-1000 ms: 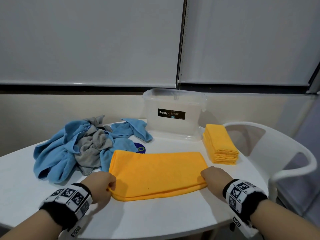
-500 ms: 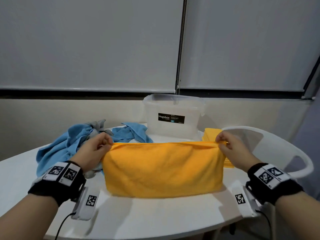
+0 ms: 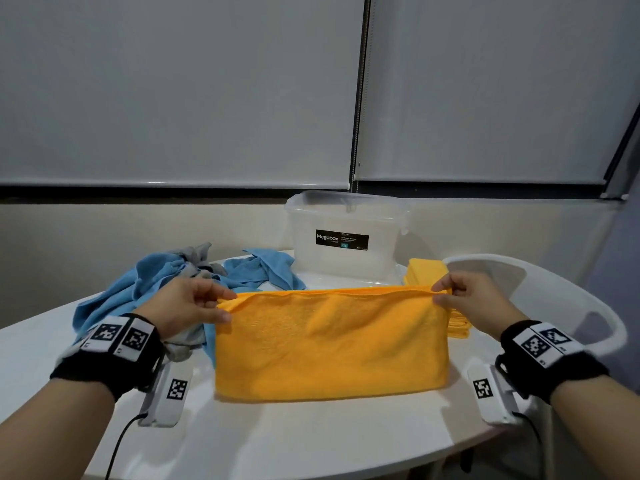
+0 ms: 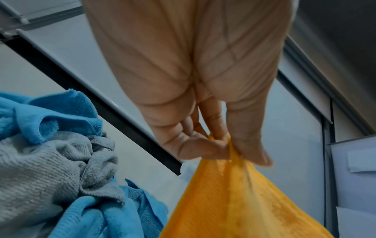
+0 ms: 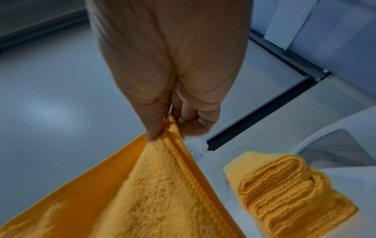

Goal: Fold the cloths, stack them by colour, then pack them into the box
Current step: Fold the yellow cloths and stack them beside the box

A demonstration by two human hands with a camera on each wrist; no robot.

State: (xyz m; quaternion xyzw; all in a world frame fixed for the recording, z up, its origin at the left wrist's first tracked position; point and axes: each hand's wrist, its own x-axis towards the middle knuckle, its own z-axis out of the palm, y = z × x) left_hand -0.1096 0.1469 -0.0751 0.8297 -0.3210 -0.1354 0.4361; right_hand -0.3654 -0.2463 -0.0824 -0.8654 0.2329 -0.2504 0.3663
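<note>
Head view gives the whole layout: a folded orange microfibre cloth (image 3: 330, 344) hangs doubled over above the white round table (image 3: 311, 441), held up by its top edge, w/ its lower fold at or just above the tabletop. Left hand (image 3: 185, 306) pinches the top-left corner, right hand (image 3: 479, 303) the top-right, so the cloth spans between them, taut along the top.

Behind the cloth, at the table's far edge, stands the clear plastic storage box w/ a black label (image 3: 346, 233). Left of the box lies a loose heap of blue and grey cloths (image 3: 156, 285); right of the box, partly hidden by the right hand, a stack of folded orange cloths (image 3: 427, 271). A white plastic chair (image 3: 554, 296) sits beyond the stack.

Wrist views add grip detail the head view lacks. Left wrist: thumb and curled fingers (image 4: 203, 149) clamped on the bunched corner; the heap sits just beside and below the hand. Right wrist: thumb and forefinger nip two stitched hems together, other fingers tucked; the stack's layered folded edges show clearly, near the box's corner.
</note>
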